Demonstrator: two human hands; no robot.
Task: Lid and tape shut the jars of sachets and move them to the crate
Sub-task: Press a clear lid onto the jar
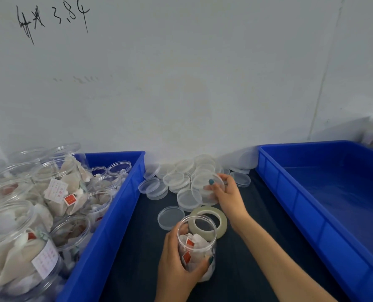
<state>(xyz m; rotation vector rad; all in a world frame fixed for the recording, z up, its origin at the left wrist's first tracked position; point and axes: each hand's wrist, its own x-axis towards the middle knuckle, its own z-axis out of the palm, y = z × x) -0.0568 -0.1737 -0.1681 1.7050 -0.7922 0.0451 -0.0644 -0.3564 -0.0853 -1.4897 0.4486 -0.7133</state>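
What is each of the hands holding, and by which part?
Left hand grips the open jar round its side wall; right hand pinches a clear lid by its rim.

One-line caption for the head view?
Left hand holds an open jar of sachets while right hand grips a lid at the pile.

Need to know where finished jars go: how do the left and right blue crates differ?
The left crate is heaped with unlidded jars of sachets; the right crate shows only bare floor. Jars mostly hide the left crate's inner walls; the right crate's show plainly. Both are blue plastic.
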